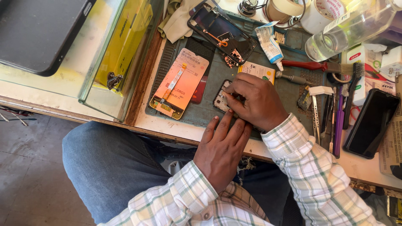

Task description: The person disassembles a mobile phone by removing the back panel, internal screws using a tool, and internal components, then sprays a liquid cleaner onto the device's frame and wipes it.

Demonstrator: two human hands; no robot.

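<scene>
two hands work at the front edge of a grey-green repair mat (209, 111). right hand (255, 100) lies curled over a small dark phone frame (220, 100), fingertips pinched on its upper edge; most of the frame is hidden under the palm. left hand (222, 148) lies flat, fingers extended and together, tips pressing down at the near end of the frame, holding nothing.

the frame sits near the middle of the mat, just right of an orange-backed display panel (180, 83) with a flex cable running down its centre. above it, a yellow-and-white battery (256, 71) touches the right hand's knuckles. further back, an opened phone chassis (221, 33) lies tilted, and a white tube (270, 44) rests beside it.

to the right: a red-handled brush (322, 66), tweezers (315, 115), a purple tool (338, 123), a black phone (370, 123) face down, and a clear bottle (347, 31) on its side. left of the mat stands a glass case (109, 62).
</scene>
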